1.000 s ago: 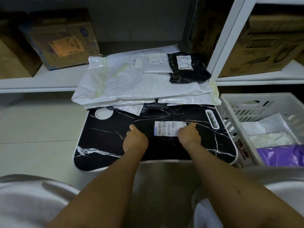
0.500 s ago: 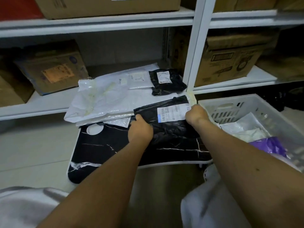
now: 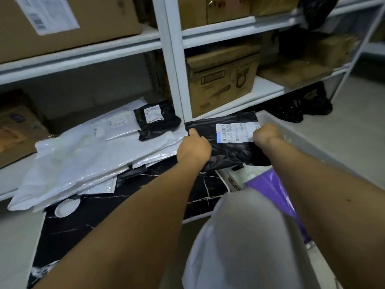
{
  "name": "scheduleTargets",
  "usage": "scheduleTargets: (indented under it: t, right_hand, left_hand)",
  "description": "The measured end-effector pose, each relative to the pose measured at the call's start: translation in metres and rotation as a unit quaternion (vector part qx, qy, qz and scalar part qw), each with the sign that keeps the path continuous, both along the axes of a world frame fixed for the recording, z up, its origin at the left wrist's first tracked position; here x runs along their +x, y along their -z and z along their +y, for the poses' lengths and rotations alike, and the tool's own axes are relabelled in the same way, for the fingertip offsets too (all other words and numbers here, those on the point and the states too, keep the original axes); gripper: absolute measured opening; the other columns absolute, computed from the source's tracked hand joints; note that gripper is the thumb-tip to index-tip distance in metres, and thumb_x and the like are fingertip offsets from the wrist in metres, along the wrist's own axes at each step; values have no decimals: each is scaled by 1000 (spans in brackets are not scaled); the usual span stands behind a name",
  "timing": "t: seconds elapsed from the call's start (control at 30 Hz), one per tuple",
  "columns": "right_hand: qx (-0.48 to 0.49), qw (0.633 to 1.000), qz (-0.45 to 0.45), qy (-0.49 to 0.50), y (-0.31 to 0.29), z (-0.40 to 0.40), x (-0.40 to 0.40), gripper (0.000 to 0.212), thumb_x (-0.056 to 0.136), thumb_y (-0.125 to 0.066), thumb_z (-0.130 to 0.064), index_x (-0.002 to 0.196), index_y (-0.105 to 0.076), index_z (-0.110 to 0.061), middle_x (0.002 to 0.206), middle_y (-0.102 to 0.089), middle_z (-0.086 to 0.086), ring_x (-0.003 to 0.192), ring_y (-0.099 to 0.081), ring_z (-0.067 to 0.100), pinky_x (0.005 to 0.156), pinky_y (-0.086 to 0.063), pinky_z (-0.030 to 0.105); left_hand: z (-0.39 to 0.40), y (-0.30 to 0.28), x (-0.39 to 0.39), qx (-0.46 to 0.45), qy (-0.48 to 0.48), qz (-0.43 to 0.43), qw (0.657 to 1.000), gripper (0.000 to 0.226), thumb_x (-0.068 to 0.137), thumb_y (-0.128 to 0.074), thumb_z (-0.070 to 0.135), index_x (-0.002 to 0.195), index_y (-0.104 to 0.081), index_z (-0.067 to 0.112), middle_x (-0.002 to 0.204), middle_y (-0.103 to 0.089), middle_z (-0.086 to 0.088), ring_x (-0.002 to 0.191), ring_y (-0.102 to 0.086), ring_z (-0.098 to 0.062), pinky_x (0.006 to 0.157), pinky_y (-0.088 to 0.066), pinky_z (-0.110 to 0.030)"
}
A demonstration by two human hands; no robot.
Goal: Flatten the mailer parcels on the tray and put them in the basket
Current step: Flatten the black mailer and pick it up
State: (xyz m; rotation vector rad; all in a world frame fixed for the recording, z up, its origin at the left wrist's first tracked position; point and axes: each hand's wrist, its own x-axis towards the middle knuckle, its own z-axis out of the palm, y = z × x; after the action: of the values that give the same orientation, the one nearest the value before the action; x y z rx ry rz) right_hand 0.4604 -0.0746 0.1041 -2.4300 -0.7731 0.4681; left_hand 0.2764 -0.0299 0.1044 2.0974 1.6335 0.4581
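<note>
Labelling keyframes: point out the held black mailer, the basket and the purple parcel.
held black mailer [image 3: 229,152], head view, wrinkled body below its label.
basket [image 3: 295,135], head view, far rim.
purple parcel [image 3: 270,187], head view, top face inside the basket.

The parcel [image 3: 229,142] hangs between both hands above the basket [image 3: 295,132], right of the tray [image 3: 93,217].

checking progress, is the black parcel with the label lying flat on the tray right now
No, both the left hand and right hand hold the black parcel up over the basket.
</note>
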Motion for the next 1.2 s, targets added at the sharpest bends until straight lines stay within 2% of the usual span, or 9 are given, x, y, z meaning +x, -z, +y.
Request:
scheduleTargets:
  t: [0.13, 0.23, 0.4, 0.5, 0.63, 0.8, 0.93, 1.1, 1.2]
  right_hand:
    - [-21, 999, 27, 34, 25, -28, 55, 41, 95, -55, -15, 134, -51, -3, 138, -50, 18, 127, -48, 34, 100, -40, 36]
    - [-18, 996, 50, 75, 40, -49, 84, 39, 96, -53, -15, 130, -53, 4, 134, -53, 21, 125, -49, 35, 99, -40, 36]
    - [-21, 988, 78, 133, 72, -69, 119, 30, 90, -61, -7, 115, -59, 8, 121, -60, 25, 112, -57, 39, 89, -44, 40]
    - [-56, 985, 94, 130, 90, -75, 128, 39, 81, -74, -12, 113, -60, 5, 114, -61, 20, 110, -58, 38, 83, -45, 37]
    - [-99, 983, 74, 134, 121, -86, 148, 50, 77, -74, -15, 120, -54, 2, 122, -58, 22, 113, -56, 41, 82, -44, 39]
    - [-155, 978, 70, 122, 162, -106, 164, 39, 84, -64, -21, 117, -57, -1, 124, -58, 24, 113, -56, 41, 89, -44, 39]
    - [-215, 969, 56, 108, 196, -115, 157, 41, 91, -52, -32, 128, -53, -15, 134, -52, 18, 123, -49, 39, 105, -37, 52]
    - [-322, 942, -18, 93, 224, -117, 134, 38, 97, -36, -24, 132, -50, -22, 141, -43, 16, 136, -26, 34, 109, -25, 53]
    - [-353, 922, -118, 103, 232, -116, 117, 38, 97, -33, -20, 131, -49, -20, 138, -39, 17, 132, -27, 34, 108, -25, 56]
  left_hand:
    - [-6, 17, 49, -9, 92, 32, 995, 36, 101, -27, 29, 128, -40, 9, 124, -56, -21, 113, -52, -37, 86, -40, -41]
    - [-10, 34, 81, -19, 161, 61, 985, 39, 102, -28, 32, 131, -39, 7, 127, -52, -23, 114, -50, -39, 93, -39, -45]
    - [-6, 58, 116, -67, 262, 104, 957, 43, 103, -29, 32, 134, -37, 5, 126, -54, -22, 112, -51, -35, 86, -37, -35]
    - [-4, 70, 131, -156, 318, 142, 924, 44, 104, -28, 32, 136, -40, 4, 136, -47, -20, 123, -46, -34, 95, -36, -34]
    - [-10, 99, 144, -296, 377, 171, 861, 58, 102, -30, 39, 152, -17, 13, 156, -22, -11, 140, -29, -29, 115, -25, -41]
    - [-28, 121, 147, -371, 406, 145, 822, 55, 102, -36, 36, 150, -20, 18, 136, -49, -14, 117, -54, -25, 102, -41, -36]
    - [-34, 129, 151, -355, 433, 194, 806, 50, 101, -36, 39, 145, -31, 15, 123, -55, -13, 105, -61, -27, 91, -44, -32]
    - [-32, 135, 151, -316, 455, 223, 802, 46, 101, -36, 39, 137, -42, 10, 141, -45, -15, 126, -46, -31, 103, -34, -33]
    - [-32, 135, 152, -288, 467, 230, 804, 47, 102, -35, 37, 142, -37, 13, 147, -39, -14, 134, -38, -28, 104, -29, -31]
